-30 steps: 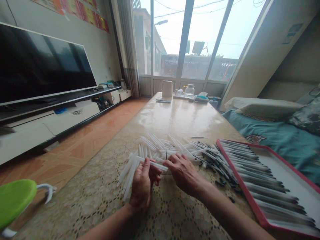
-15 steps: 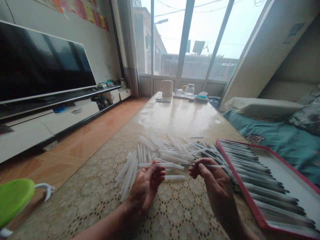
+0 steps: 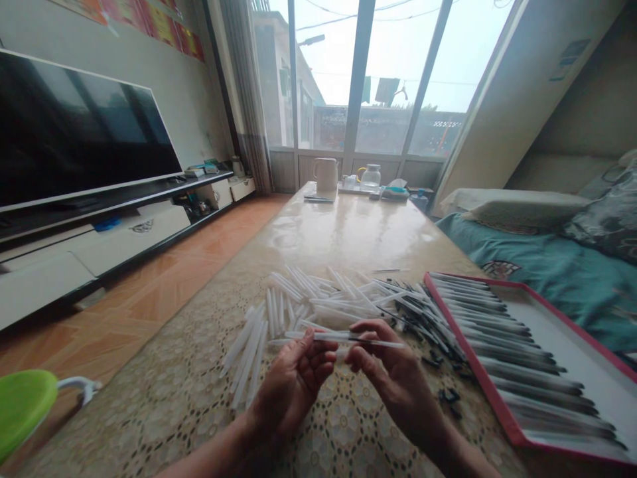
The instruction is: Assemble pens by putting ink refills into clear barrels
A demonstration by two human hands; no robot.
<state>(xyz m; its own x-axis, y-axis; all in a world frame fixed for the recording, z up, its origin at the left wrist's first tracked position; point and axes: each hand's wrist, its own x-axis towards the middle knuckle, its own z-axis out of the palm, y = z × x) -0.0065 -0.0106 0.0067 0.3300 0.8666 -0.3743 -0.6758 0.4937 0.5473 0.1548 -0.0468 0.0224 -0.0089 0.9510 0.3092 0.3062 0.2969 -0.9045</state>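
"What is being held?"

"The left hand [image 3: 296,378] pinches a white tube [image 3: 326,336] above the surface [image 3: 343,415]; the right hand [image 3: 398,372], fingers curled, holds a thin refill [image 3: 391,344], its dark end at the tube's right end. Whether it is inside is unclear."

"And around them?"

"Black caps [image 3: 449,395] and a pink-edged tray [image 3: 557,332] of pens [image 3: 527,362] sit to the right; loose tubes [image 3: 343,305] lie beyond, a jug [image 3: 326,176] at the far end."

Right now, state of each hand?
Left hand: closed, pinching a white tube.
Right hand: partly curled at a thin rod; firm grip cannot be told.
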